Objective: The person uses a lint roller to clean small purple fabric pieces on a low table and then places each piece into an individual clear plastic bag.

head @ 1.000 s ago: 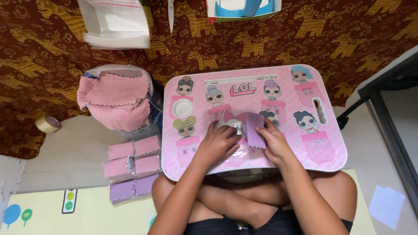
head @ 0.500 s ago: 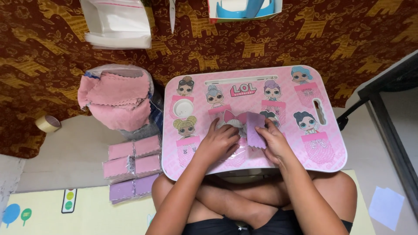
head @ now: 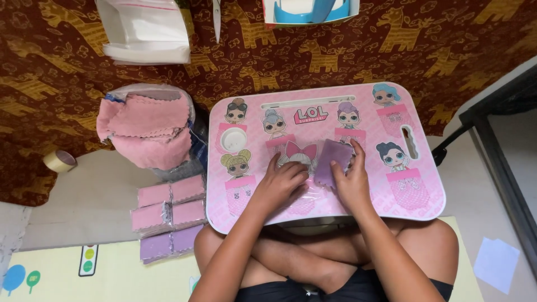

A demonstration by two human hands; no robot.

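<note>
At frame centre, the right hand (head: 351, 182) presses flat on a purple cloth (head: 331, 162); the left hand (head: 282, 182), fingers spread, pins a clear bag (head: 305, 196), which could slide on the slick pink tabletop (head: 414, 196).

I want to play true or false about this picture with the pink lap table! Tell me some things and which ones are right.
1. Both hands rest on the pink lap table. True.
2. The right hand touches a purple cloth. True.
3. The left hand holds the roll of tape. False: the tape lies on the floor, far from it.
4. The packed cloths beside the table are all green. False: they are pink and purple.
5. A pile of pink cloths sits left of the table. True.
</note>
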